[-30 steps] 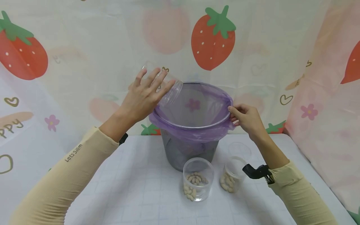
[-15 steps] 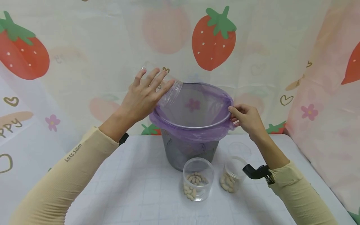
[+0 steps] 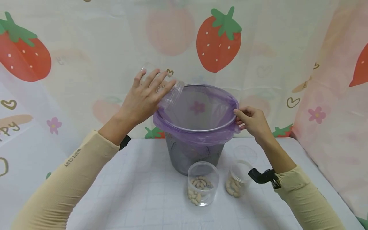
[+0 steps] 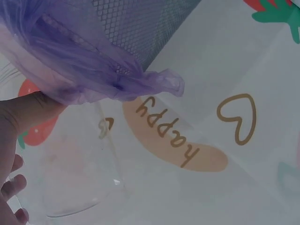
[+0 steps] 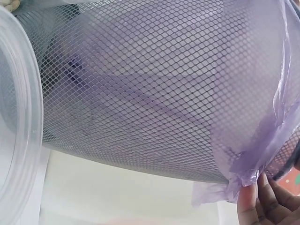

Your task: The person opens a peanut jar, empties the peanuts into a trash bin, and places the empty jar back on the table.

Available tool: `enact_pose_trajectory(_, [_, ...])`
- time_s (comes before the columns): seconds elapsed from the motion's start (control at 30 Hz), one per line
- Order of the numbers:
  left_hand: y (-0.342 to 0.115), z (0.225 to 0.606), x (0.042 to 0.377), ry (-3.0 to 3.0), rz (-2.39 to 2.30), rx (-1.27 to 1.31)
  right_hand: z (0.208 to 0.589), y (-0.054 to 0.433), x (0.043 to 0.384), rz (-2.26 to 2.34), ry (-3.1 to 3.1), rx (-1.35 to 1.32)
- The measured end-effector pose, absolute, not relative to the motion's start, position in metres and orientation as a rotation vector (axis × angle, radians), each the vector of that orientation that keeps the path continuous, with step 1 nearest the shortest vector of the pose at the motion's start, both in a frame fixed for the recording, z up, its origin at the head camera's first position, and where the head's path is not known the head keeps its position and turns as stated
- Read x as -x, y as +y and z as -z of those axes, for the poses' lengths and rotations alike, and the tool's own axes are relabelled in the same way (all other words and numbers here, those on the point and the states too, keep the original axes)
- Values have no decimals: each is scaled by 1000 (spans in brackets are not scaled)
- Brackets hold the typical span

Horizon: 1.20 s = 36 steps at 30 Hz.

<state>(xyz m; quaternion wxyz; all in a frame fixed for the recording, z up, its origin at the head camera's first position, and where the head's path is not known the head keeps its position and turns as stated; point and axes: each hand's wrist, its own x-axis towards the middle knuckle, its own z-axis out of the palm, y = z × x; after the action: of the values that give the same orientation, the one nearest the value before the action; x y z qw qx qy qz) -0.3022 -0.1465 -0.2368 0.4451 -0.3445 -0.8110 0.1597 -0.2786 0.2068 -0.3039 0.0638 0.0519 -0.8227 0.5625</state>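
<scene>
My left hand holds a clear plastic jar tilted at the left rim of a grey mesh bin, its mouth toward the opening. In the left wrist view the see-through jar shows no contents. A purple plastic bag lines the bin and folds over its rim. At the bin's right side, my right hand pinches the bag's edge between thumb and fingers, also seen in the right wrist view, where those fingers meet the bunched plastic.
Two clear jars with peanut-like pieces stand before the bin: an open one in the middle and a smaller one to its right. Behind that lies a clear round lid. A strawberry-print curtain hangs behind the white table.
My left hand and the tilted jar have shifted slightly left. The right hand stays at the bag's edge, and the bin and table jars have not moved.
</scene>
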Motion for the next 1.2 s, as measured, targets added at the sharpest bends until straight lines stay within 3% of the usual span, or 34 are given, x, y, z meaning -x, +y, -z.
enact_pose_trajectory(1.2, [-167,241,264,-2192,68,667,302,206,281,-1730,-2462,-139])
